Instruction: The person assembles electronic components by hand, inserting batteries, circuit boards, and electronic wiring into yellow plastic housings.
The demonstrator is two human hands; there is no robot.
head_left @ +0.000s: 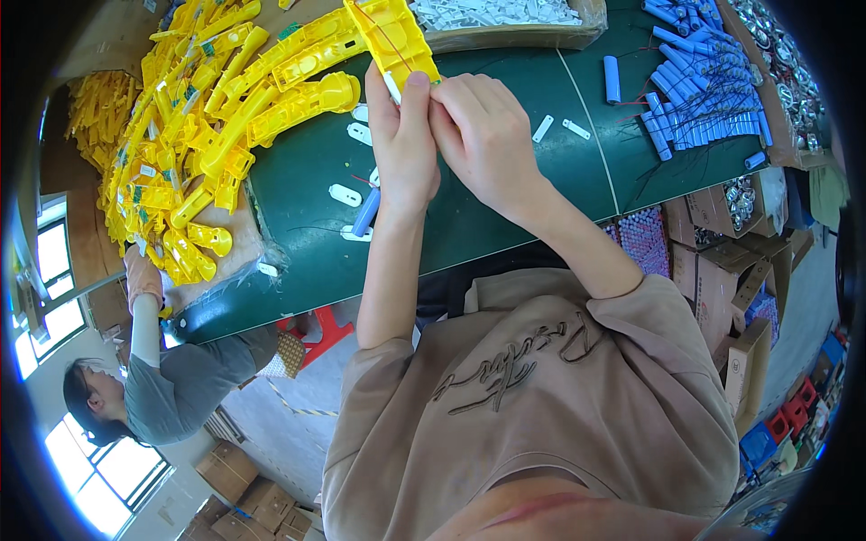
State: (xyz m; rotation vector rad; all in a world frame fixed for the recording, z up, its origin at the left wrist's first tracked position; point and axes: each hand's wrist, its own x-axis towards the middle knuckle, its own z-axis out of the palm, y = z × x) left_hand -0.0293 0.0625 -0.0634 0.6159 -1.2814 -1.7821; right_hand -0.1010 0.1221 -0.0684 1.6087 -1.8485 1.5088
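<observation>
Near the top middle, my left hand (403, 149) is closed around the lower end of a yellow plastic housing (395, 41), thumb on top. A thin red wire runs along inside it, and a bit of green shows by my thumb tip. My right hand (483, 135) meets the same end with its fingers pinched together; what they grip is hidden. A white piece (392, 87) lies along the housing's edge beside my left fingers. Next to my left wrist, a blue cylindrical battery (367, 211) with wires rests on the table, near small white oval plastic parts (345, 194).
Yellow housings (207, 117) are heaped on the left of the green table (505, 212). Wired blue batteries (695, 99) lie at right, beside a box of metal parts (780, 63). An open box (514, 38) holds white parts. A co-worker's gloved hand (142, 275) touches the heap.
</observation>
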